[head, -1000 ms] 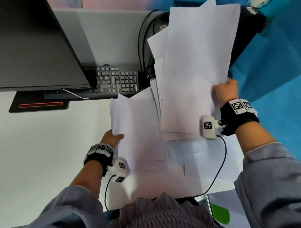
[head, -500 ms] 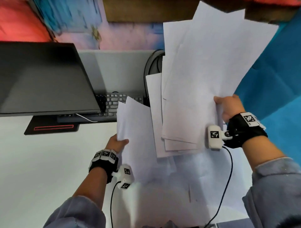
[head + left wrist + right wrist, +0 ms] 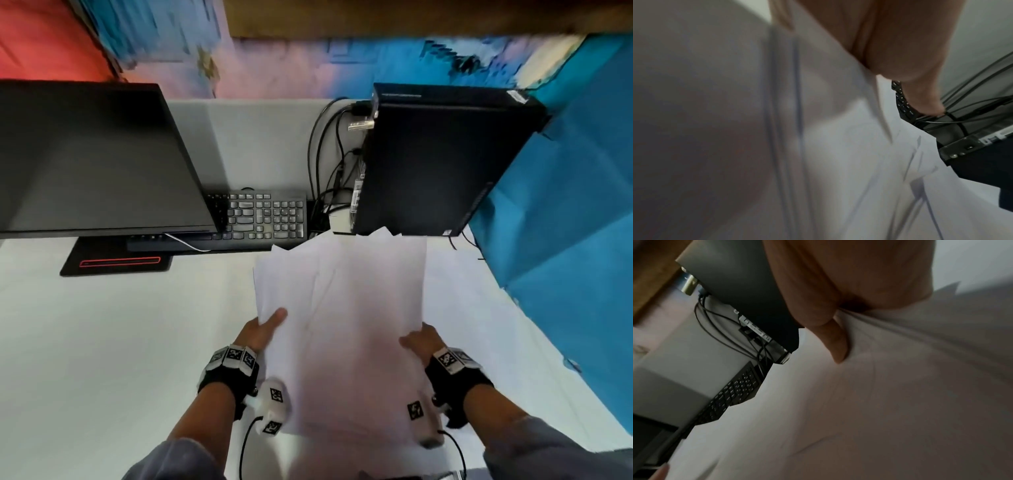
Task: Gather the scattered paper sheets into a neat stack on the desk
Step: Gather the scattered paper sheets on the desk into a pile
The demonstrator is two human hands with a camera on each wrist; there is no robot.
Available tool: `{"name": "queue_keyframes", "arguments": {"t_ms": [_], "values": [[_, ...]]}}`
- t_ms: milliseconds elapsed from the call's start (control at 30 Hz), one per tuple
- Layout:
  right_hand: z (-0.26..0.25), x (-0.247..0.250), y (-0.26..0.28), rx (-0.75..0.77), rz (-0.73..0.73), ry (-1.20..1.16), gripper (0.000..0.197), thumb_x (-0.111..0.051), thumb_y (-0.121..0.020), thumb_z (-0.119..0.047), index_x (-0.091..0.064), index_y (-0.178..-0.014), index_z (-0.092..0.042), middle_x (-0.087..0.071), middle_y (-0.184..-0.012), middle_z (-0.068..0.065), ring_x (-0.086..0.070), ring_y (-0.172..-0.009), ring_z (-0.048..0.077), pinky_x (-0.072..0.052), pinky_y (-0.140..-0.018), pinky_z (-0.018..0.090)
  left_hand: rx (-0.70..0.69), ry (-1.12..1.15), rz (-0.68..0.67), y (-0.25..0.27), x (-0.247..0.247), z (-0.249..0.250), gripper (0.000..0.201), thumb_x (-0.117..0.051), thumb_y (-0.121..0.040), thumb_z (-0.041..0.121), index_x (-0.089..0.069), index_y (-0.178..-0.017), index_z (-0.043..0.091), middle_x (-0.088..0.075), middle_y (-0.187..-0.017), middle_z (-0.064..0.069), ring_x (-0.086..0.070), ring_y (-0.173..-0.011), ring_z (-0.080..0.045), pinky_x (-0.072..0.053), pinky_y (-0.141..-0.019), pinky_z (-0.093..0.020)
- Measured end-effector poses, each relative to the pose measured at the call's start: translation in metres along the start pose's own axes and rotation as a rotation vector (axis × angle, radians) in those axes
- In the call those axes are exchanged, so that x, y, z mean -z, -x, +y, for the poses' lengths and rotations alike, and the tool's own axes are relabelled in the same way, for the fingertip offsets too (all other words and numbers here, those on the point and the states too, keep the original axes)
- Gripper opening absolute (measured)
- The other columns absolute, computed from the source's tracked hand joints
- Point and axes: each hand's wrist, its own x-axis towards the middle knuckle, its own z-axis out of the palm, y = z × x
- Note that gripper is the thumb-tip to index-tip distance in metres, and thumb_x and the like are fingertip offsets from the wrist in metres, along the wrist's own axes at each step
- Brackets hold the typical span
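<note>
Each forearm wears a grey sleeve (image 3: 178,455) and a black wrist strap (image 3: 222,382) carrying white blocks printed with black square fiducial markers. A white, marker-tagged camera pod (image 3: 274,406) projects from each strap, trailing a thin black cable (image 3: 245,442).

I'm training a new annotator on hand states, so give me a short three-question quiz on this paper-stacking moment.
1. True or false: the sheets are held by one hand only.
2. Which thing stands just beyond the far edge of the sheets? A) the computer tower B) the monitor C) a printer
3. Fill in: the left hand grips the stack's ____ edge, thumb on top.

Key
1. False: the right hand holds the opposite edge too.
2. A; the keyboard lies further left, partly behind the monitor.
3. Left.
</note>
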Motion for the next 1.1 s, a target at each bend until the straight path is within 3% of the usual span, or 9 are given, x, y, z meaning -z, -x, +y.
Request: {"name": "queue_keyframes", "arguments": {"t_ms": [33, 133, 233, 400, 533, 633, 800, 967, 1100], "values": [[0.006, -0.006, -0.005, -0.003, -0.03, 0.016, 0.03, -0.065, -0.081, -0.002, -0.075, -0.101, -0.023, -0.062, -0.121, 0.023, -0.06, -0.085, 0.002, -0.046, -0.081, 0.023, 0.011, 0.023, -0.01, -0.002, -0.001, -0.003, 0.089, -0.074, -0.059, 0.065, -0.058, -0.126, 0.007, -0.065, -0.122, -0.014, -0.062, -0.109, -0.029, -0.045, -0.099, -0.035], [0.005, -0.005, -0.003, -0.04, 0.049, -0.026, 0.065, -0.078, -0.067, -0.014, -0.052, -0.125, -0.002, -0.06, -0.123, 0.018, -0.061, -0.108, 0.028, -0.048, -0.09, 0.032, 0.02, 0.027, -0.01, -0.005, -0.003, -0.006, 0.07, -0.083, -0.062, 0.044, -0.064, -0.117, 0.006, -0.07, -0.108, -0.013, -0.065, -0.097, -0.026, -0.049, -0.086, -0.033], [-0.005, 0.001, 0.0, 0.004, 0.188, 0.017, 0.068, -0.066, -0.085, -0.018, -0.029, -0.139, -0.004, -0.052, -0.133, 0.017, -0.052, -0.122, 0.033, -0.04, -0.094, 0.031, 0.014, -0.004, 0.013, -0.008, -0.006, -0.007, 0.066, -0.083, -0.064, 0.038, -0.063, -0.117, 0.004, -0.069, -0.108, -0.013, -0.064, -0.096, -0.026, -0.048, -0.085, -0.031], [-0.02, -0.006, -0.002, 0.115, 0.164, 0.201, 0.048, -0.036, -0.098, -0.005, -0.027, -0.144, 0.001, -0.037, -0.148, 0.019, -0.038, -0.135, 0.031, -0.028, -0.107, 0.027, 0.03, -0.005, 0.017, -0.008, -0.009, -0.001, 0.08, -0.083, -0.058, 0.049, -0.061, -0.12, 0.004, -0.067, -0.115, -0.013, -0.063, -0.099, -0.026, -0.046, -0.09, -0.032], [-0.032, -0.03, 0.001, 0.258, 0.045, 0.429, 0.051, -0.038, -0.095, -0.006, -0.029, -0.145, -0.006, -0.04, -0.144, 0.019, -0.04, -0.131, 0.032, -0.032, -0.107, 0.032, 0.066, -0.039, -0.024, -0.008, -0.009, 0.01, 0.079, -0.072, -0.069, 0.058, -0.055, -0.126, 0.006, -0.059, -0.113, -0.004, -0.055, -0.102, -0.021, -0.039, -0.091, -0.029], [-0.038, -0.041, 0.002, 0.267, 0.157, 0.513, 0.065, -0.043, -0.094, -0.015, -0.011, -0.15, -0.006, -0.024, -0.151, 0.015, -0.026, -0.138, 0.033, -0.03, -0.111, 0.041, 0.091, 0.009, -0.067, -0.019, -0.004, 0.007, 0.105, -0.067, -0.047, 0.081, -0.055, -0.13, 0.018, -0.054, -0.13, 0.004, -0.05, -0.117, -0.016, -0.033, -0.107, -0.032], [-0.051, -0.056, 0.007, 0.328, -0.131, 0.365, 0.084, -0.049, -0.093, -0.018, 0.013, -0.148, -0.002, 0.011, -0.159, 0.013, 0.006, -0.148, 0.026, -0.005, -0.121, 0.035, 0.098, -0.036, -0.049, -0.022, -0.009, 0.006, 0.035, -0.076, -0.075, 0.028, -0.065, -0.103, 0.009, -0.068, -0.095, -0.008, -0.062, -0.081, -0.02, -0.047, -0.069, -0.025], [-0.056, -0.064, 0.005, 0.443, -0.185, 0.458, 0.081, -0.049, -0.094, -0.024, 0.007, -0.15, -0.007, 0.008, -0.16, 0.01, 0.003, -0.149, 0.024, -0.006, -0.121, 0.04, 0.069, -0.164, 0.064, -0.027, -0.004, 0.005, 0.044, -0.075, -0.076, 0.016, -0.049, -0.109, 0.001, -0.051, -0.113, -0.005, -0.051, -0.1, -0.021, -0.039, -0.089, -0.029], [-0.056, -0.037, -0.005, 0.383, 0.125, 0.349, 0.059, -0.051, -0.091, -0.026, -0.029, -0.144, -0.012, -0.029, -0.149, 0.013, -0.029, -0.135, 0.033, -0.03, -0.108, 0.044, 0.062, -0.109, 0.164, -0.032, 0.018, 0.001, 0.07, -0.074, -0.077, 0.027, -0.043, -0.13, -0.007, -0.056, -0.121, -0.016, -0.056, -0.109, -0.037, -0.043, -0.092, -0.039]]}}
